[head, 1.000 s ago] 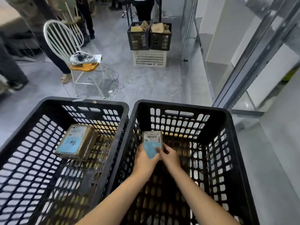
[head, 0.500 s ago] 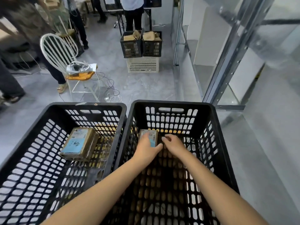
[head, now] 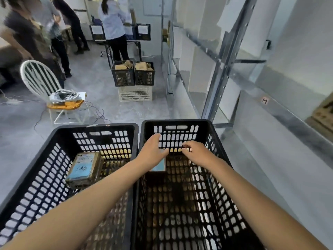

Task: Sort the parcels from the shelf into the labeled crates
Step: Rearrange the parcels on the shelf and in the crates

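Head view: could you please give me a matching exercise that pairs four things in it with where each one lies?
Things:
1. large parcel
2. small parcel
3. white crate
4. cable bundle

Places:
A. under two black crates
B. in the left crate
C. on the chair seat
D. in the right crate, partly behind the left hand

Pairs: 1-B, 2-D, 3-A, 4-C

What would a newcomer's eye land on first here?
Two bare arms reaching into the right black crate, left hand and right hand open above a blue-labelled parcel on its floor. Beside it, the left black crate holds one brown parcel with a blue label. A white chair stands behind, at left.
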Tool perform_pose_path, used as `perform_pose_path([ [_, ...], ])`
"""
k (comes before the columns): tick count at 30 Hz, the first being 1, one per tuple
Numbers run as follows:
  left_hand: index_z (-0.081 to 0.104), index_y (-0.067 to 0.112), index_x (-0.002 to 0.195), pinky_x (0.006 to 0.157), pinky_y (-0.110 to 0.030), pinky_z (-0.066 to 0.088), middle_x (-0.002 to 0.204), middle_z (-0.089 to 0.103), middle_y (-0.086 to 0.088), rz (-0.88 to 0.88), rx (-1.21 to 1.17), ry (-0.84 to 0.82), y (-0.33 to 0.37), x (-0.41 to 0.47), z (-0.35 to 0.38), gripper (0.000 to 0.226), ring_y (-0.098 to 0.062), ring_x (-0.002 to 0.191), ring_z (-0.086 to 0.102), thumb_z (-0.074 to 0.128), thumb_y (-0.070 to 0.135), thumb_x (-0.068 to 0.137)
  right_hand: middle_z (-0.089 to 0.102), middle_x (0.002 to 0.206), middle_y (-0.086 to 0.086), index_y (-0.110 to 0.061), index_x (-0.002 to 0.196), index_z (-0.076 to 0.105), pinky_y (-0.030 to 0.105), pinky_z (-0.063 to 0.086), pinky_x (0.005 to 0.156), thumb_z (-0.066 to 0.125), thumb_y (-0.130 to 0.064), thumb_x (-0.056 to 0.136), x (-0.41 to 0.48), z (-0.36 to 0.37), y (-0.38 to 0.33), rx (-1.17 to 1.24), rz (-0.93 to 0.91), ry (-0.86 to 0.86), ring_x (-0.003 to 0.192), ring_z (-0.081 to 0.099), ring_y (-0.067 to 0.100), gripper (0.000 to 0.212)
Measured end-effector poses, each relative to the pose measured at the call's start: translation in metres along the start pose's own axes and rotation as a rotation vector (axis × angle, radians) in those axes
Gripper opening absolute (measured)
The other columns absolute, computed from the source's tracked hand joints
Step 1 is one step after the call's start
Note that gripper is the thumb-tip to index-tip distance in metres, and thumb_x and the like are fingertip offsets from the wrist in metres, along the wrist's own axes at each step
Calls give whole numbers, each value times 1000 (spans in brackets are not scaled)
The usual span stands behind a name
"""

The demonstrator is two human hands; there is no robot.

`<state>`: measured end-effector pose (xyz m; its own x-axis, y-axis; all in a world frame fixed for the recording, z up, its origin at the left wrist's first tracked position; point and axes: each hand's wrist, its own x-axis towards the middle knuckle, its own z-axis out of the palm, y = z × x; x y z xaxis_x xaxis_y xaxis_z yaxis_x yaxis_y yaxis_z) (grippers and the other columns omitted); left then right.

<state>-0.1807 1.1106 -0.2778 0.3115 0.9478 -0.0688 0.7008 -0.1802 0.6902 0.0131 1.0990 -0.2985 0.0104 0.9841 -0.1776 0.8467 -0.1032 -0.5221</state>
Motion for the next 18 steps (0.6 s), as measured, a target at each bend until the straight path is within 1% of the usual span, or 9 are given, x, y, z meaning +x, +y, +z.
perform_pose_path([
  [2, 33, 5, 148, 113, -31, 29, 153, 39, -10, 16, -47, -5, 4, -10, 0, 64, -23, 142, 34, 63, 23, 94, 50, 145, 3, -14, 143, 49, 30, 36, 108, 51, -36, 101, -20, -2, -11, -27, 11, 31, 133, 48, 20, 48],
  [4, 35, 7, 145, 110, -33, 33, 148, 43, -10, 72, -27, -38, 7, -20, 6, 63, -24, 137, 40, 64, 27, 93, 51, 144, 3, -14, 144, 48, 31, 37, 107, 51, -36, 101, -41, -4, -18, -40, 29, 87, 132, 48, 20, 48],
  [7, 34, 11, 146, 115, -33, 30, 146, 42, -5, 227, 44, -71, 10, -32, 12, 65, -23, 138, 38, 64, 32, 92, 51, 142, 1, -16, 143, 49, 33, 39, 105, 51, -33, 101, -79, -6, -26, -52, 82, 184, 130, 50, 19, 45],
  [9, 29, 11, 151, 119, -36, 26, 153, 35, -5, 323, 97, -76, 13, -42, 12, 69, -23, 144, 31, 61, 34, 94, 52, 139, 1, -19, 142, 50, 35, 43, 104, 52, -31, 101, -108, 1, -27, -45, 121, 238, 126, 52, 19, 43],
  [11, 25, 10, 154, 120, -33, 18, 158, 28, -6, 402, 140, -88, 16, -53, 16, 68, -21, 147, 24, 57, 31, 97, 54, 134, 2, -19, 138, 52, 38, 46, 101, 53, -28, 100, -138, 14, -26, -43, 173, 264, 121, 55, 20, 39],
  [13, 24, 10, 154, 120, -31, 15, 160, 26, -7, 477, 160, -125, 20, -67, 23, 66, -21, 148, 21, 55, 30, 99, 53, 133, 4, -16, 136, 52, 39, 46, 102, 53, -26, 99, -169, 27, -24, -64, 228, 287, 122, 54, 23, 38],
  [16, 26, 12, 154, 121, -31, 18, 161, 26, -6, 596, 161, -223, 30, -92, 38, 65, -20, 147, 25, 55, 29, 99, 50, 141, 8, -11, 140, 50, 35, 39, 106, 52, -25, 101, -216, 37, -21, -41, 351, 375, 128, 50, 25, 41],
  [18, 26, 14, 155, 121, -30, 19, 162, 24, -4, 651, 133, -271, 40, -109, 45, 64, -18, 148, 25, 54, 29, 100, 47, 145, 6, -12, 145, 45, 33, 38, 106, 50, -26, 102, -248, 37, -17, -46, 433, 414, 131, 48, 24, 46],
])
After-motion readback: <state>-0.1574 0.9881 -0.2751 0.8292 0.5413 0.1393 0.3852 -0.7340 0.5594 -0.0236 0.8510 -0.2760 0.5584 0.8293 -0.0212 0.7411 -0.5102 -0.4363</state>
